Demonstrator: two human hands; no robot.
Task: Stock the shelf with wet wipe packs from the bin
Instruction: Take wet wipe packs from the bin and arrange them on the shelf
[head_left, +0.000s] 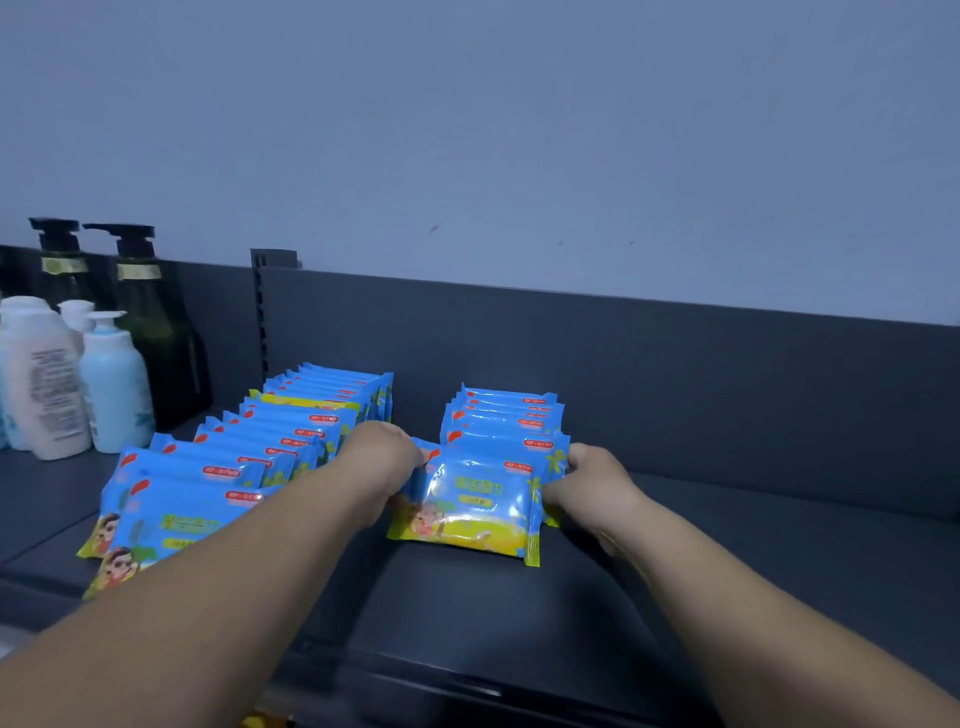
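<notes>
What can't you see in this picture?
Head view:
- The bin: out of frame.
- Fingertips of the left hand and right hand: hidden behind knuckles and the blue-yellow plastic wet wipe pack they hold.
- Pack lettering: blurred.
- Tall white plastic bottle label: too small.
- Left row of blue packs, front: under forearm.

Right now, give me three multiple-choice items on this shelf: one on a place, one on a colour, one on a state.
1. The bottles stand where? A) left of the wipe packs B) right of them C) atop them
2. The packs are mainly: A) red B) blue C) white
3. The front pack of the right row is: A) lying untouched B) held by one hand C) gripped by both hands
Answers: 1 A, they stand at the left end of the shelf. 2 B, blue wrappers, yellow lower edges. 3 C, the left hand and right hand hold its ends.
</notes>
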